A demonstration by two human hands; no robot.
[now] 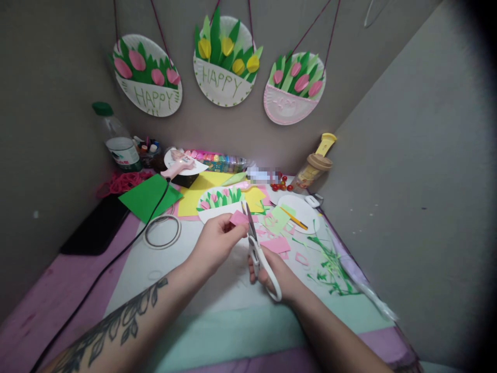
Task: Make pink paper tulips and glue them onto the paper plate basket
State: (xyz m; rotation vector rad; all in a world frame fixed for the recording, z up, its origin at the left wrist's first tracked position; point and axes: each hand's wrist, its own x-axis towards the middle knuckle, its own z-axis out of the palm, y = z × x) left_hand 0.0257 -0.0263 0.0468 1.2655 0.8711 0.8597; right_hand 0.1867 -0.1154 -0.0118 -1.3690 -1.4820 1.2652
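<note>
My left hand (217, 238) pinches a small piece of pink paper (239, 218) between thumb and fingers above the middle of the table. In my right hand (274, 272) is a pair of white-handled scissors (254, 248), with its blades pointing away from me and slightly parted. The blades stand right at the paper's right edge; whether they touch it I cannot tell. Just behind my left hand lies a paper-plate basket (217, 207) with pink tulips and green leaves. Pink paper scraps (276, 244) lie beyond the scissors on the right.
A roll of tape (162, 231) and a green sheet (151, 198) lie left, crossed by a black cable (128, 254). Green paper cuttings (334, 269) and a white plate (310, 220) with a yellow pencil (294, 217) are right. A bottle (118, 142) stands at the back left.
</note>
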